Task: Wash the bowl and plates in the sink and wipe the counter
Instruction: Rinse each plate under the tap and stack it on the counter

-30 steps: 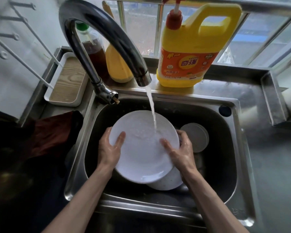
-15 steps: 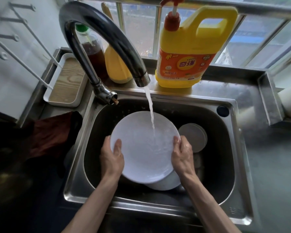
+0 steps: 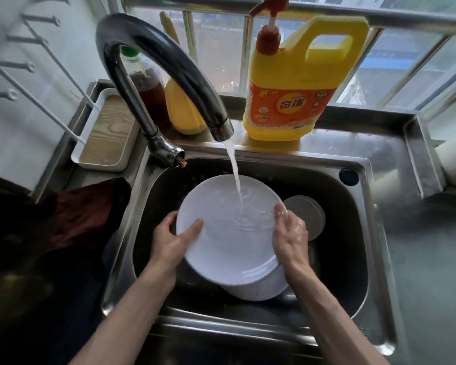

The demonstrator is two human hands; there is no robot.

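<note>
Mid-wash, I'd say, nowhere near done. Both hands are on the top plate (image 3: 229,241), held tilted over the sink (image 3: 377,246) w/ the stream (image 3: 234,167) from the tap (image 3: 169,61) hitting its upper face. The left hand (image 3: 173,242) grips the left rim, thumb across the face; the right hand (image 3: 291,233) grips the right rim. No sponge or rag in either hand, so prob. a rinse. The plate face looks clean, no food I can see. Left to do, by my read: a 2nd plate (image 3: 261,289) lying under it in the basin, and a round pale dish (image 3: 307,214) just beside the right hand, maybe the bowl, can't tell for sure. The surface (image 3: 432,272) right of the sink looks wet & streaky, so wiping isn't done. A dark red cloth (image 3: 84,214) sits on the left, untouched.
</note>
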